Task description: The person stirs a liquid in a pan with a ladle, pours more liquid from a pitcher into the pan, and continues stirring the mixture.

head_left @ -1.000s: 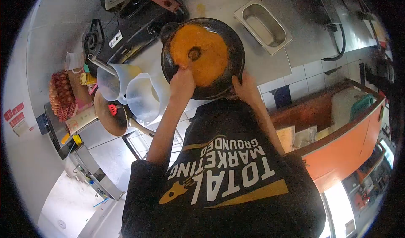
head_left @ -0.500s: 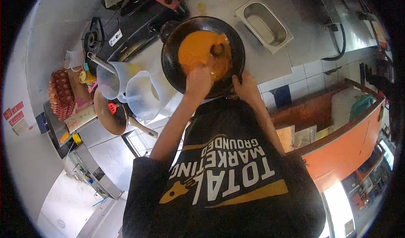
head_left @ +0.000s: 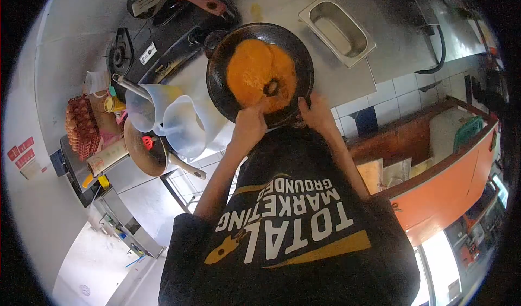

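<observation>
A round black wok (head_left: 217,86) with orange sauce (head_left: 247,64) in it stands on the steel counter in front of my body. My left hand (head_left: 251,122) is closed at the wok's near side, over the sauce. It grips a utensil with a dark, rounded head (head_left: 271,87) dipped in the sauce; this looks like a ladle, though its handle is mostly hidden. At the near right rim my right hand (head_left: 317,115) holds the wok's edge, its thumb up along the side. Whether its fingers wrap a handle underneath is hidden.
Two translucent plastic jugs (head_left: 187,127) and a pan (head_left: 142,151) with a red utensil sit left. Egg trays (head_left: 81,127) stand farther left. Behind are a black stove (head_left: 179,51) and a pink-handled pan (head_left: 201,1). A steel container (head_left: 339,32) lies right; an orange counter (head_left: 445,192) stands nearer.
My left hand and the utensil's head have moved toward my body and slightly left through the sauce. My right hand stays on the wok's rim.
</observation>
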### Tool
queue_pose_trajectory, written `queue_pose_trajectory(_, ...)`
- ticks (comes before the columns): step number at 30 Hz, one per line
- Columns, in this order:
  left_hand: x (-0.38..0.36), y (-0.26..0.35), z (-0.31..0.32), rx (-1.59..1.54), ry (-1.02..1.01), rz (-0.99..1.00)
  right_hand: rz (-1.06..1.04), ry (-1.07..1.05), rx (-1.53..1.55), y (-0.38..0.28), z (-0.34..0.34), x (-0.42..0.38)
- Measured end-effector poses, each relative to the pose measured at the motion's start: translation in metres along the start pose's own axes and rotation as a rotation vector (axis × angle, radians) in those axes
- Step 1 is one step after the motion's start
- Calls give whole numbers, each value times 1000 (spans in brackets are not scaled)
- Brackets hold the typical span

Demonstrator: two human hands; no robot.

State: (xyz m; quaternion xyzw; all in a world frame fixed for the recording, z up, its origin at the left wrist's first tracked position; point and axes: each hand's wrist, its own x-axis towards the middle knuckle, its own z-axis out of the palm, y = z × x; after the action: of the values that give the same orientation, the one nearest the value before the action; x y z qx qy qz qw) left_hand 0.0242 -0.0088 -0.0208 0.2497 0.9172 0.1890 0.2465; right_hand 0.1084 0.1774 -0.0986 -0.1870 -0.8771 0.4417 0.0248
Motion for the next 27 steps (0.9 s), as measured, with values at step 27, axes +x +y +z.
queue_pose_trajectory(27, 47, 12, 17, -184, 5, -63, 393, -229, 362, -19, -25, 9)
